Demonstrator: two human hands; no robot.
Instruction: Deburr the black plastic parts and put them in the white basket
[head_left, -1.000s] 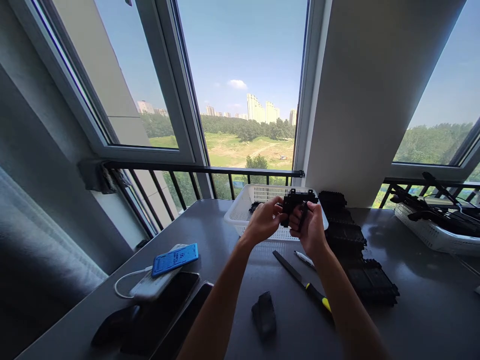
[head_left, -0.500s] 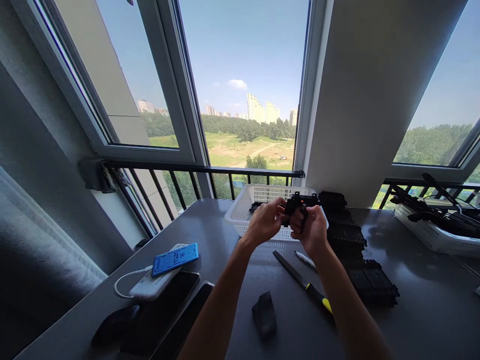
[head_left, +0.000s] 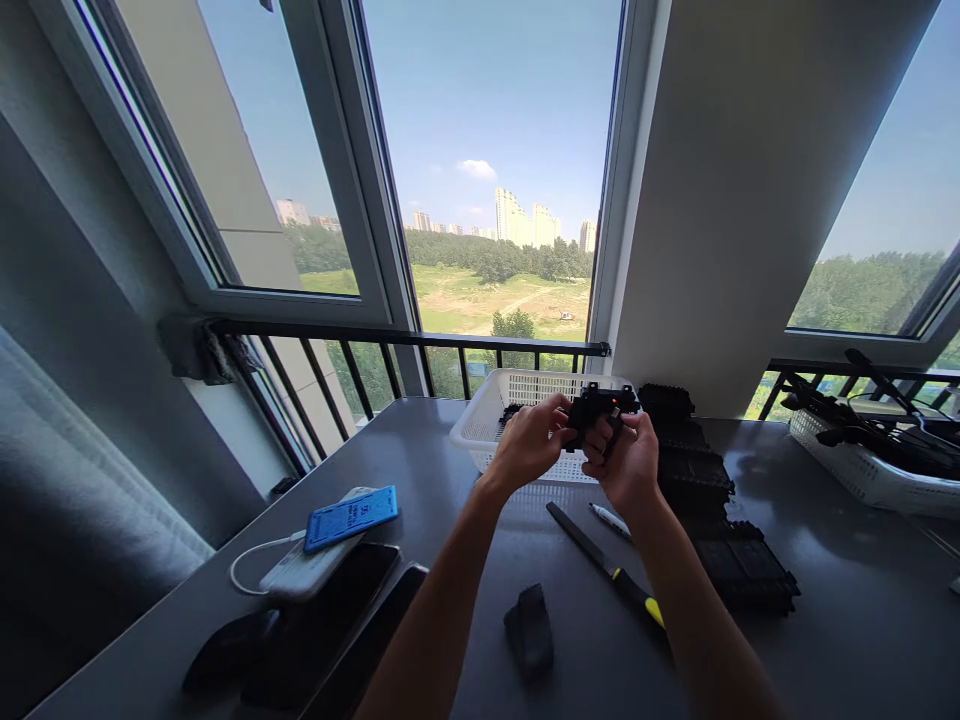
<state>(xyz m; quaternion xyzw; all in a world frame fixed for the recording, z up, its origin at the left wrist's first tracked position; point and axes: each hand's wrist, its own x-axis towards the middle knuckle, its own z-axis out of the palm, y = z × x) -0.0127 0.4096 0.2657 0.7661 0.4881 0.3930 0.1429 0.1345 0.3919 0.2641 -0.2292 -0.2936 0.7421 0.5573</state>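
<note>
A black plastic part (head_left: 591, 402) with small tabs along its top edge is held up in front of the white basket (head_left: 471, 432). My left hand (head_left: 531, 442) is closed on its left end, fingers along the top and thumb below. My right hand (head_left: 631, 468) is closed at the part's right side, its fingers curled under. Between those fingers is a small dark tool (head_left: 615, 432), mostly hidden, with a light glint near its tip. A small orange-red spot shows on the part close to that tip.
Below my hands lie a flat file (head_left: 589, 545) with a black and yellow handle, a marker (head_left: 609, 518) and a dark block (head_left: 529, 632). More black parts (head_left: 742, 568) line the right. At left are a blue phone (head_left: 351, 518), a power bank and a mouse (head_left: 232, 648). Another basket (head_left: 862, 470) holds black items.
My right hand and the small tool have shifted slightly to the right along the part. My left hand stays in place on the black part.
</note>
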